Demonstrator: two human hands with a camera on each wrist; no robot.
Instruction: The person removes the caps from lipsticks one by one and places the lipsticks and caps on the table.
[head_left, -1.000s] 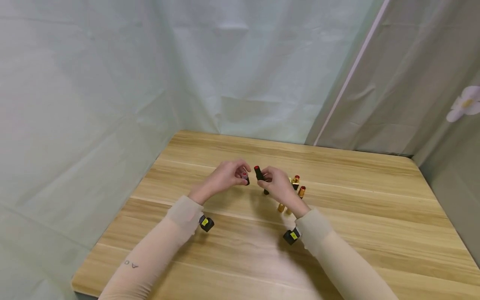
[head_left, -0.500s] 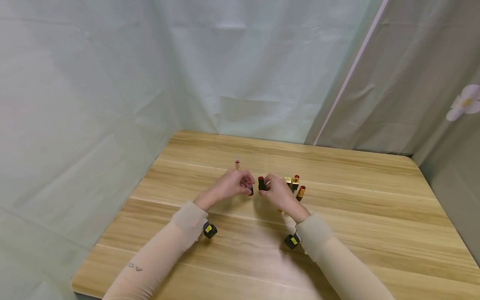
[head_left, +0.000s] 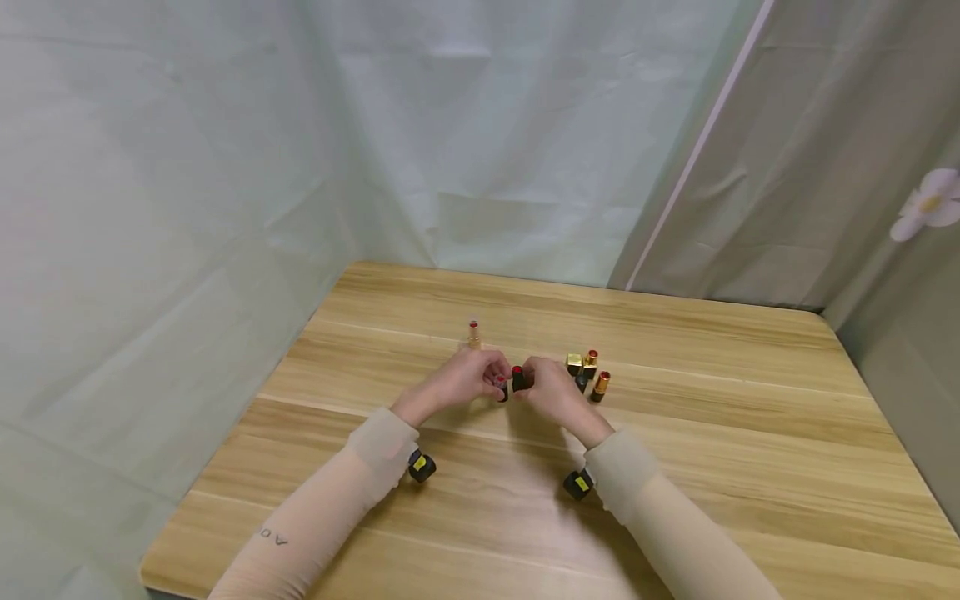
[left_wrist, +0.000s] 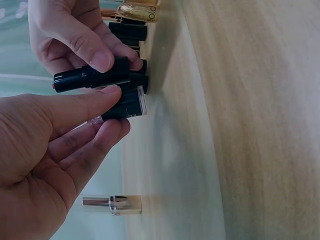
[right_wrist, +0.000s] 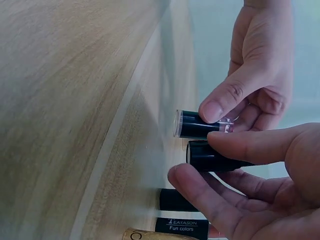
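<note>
My left hand [head_left: 491,382] pinches a short black lipstick with a clear top [left_wrist: 127,104] between thumb and fingers. My right hand [head_left: 528,379] grips a black lipstick with a red tip [head_left: 517,377] right beside it. Both tubes [right_wrist: 200,125] [right_wrist: 215,157] stand upright, side by side, bases at or just above the wooden table [head_left: 712,433]; contact cannot be told. In the wrist views my left hand [left_wrist: 117,107] and my right hand [right_wrist: 197,157] face each other closely.
A pale gold lipstick [head_left: 474,333] stands alone behind my left hand. A cluster of gold and black lipsticks [head_left: 588,373] stands just right of my right hand, one marked "Fun colors" [right_wrist: 182,227]. Curtains enclose the table at the back and sides.
Both hands have come down toward the table and closer together, each still holding its lipstick. The lone gold lipstick behind my left hand has come into view.
</note>
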